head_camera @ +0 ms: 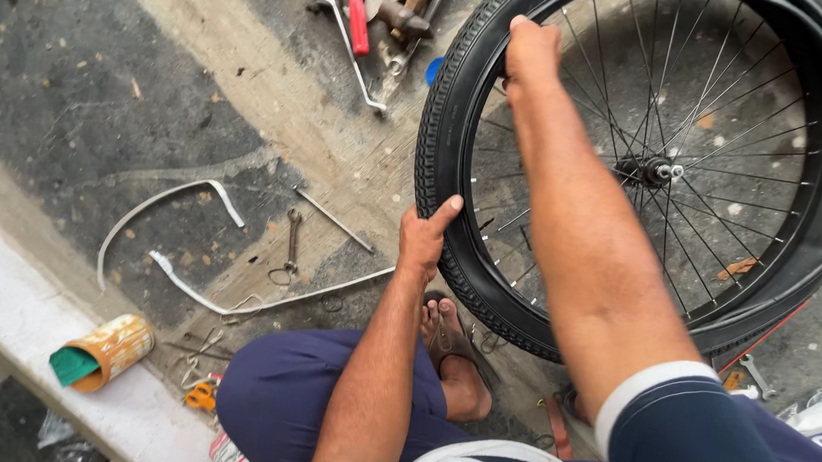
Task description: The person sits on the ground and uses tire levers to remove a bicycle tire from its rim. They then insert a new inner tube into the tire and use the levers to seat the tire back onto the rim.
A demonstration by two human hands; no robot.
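A black bicycle wheel [459, 99] with a knobbly tyre, thin spokes and a central hub [654, 171] lies tilted on the ground in front of me. My left hand [423, 237] grips the tyre at its near left edge, thumb on the tread. My right hand [532, 48] reaches across and clasps the tyre at the far rim. My sandalled foot [451, 345] rests just below the wheel.
Hand tools, among them a red-handled one [357, 15] and a hammer [409, 11], lie at the top. A small spanner [292, 237], a thin rod [335, 221] and curved white strips [172, 195] lie left. A rusty can [104, 352] rests on a pale kerb.
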